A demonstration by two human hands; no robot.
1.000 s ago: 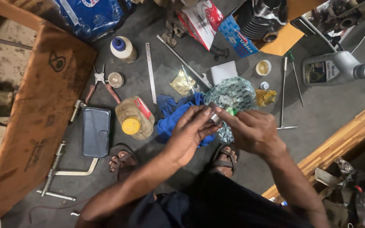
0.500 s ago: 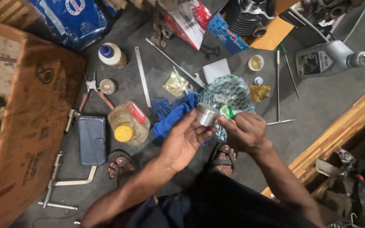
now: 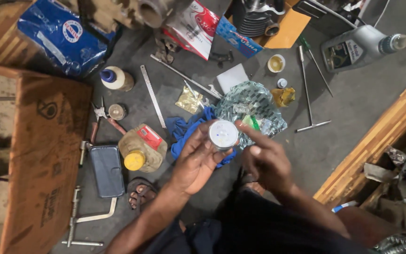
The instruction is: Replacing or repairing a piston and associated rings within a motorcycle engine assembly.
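Note:
My left hand (image 3: 197, 161) holds up a short round silver metal part (image 3: 223, 134), its flat shiny end facing the camera, fingers curled around its side. My right hand (image 3: 265, 159) is just to its right, index finger stretched toward the part's edge and touching or nearly touching it. Behind the hands, on the grey floor, lie a crumpled clear plastic bag (image 3: 254, 106) with green print and a blue rag (image 3: 189, 129). My sandalled feet (image 3: 141, 192) show below the hands.
Around the hands lie a dirty yellow-capped jug (image 3: 142, 149), a dark phone (image 3: 106, 170), pliers (image 3: 100, 115), a steel ruler (image 3: 152, 96), a T-handle wrench (image 3: 308, 101), a grey oil bottle (image 3: 353, 46) and a blue sack (image 3: 62, 35). Cardboard (image 3: 43, 155) lies left, a wooden plank (image 3: 377, 141) right.
Both hands first worked close together over the plastic bag. The left hand has since lifted the silver part and turned its flat end up toward the camera; the right hand drew slightly back.

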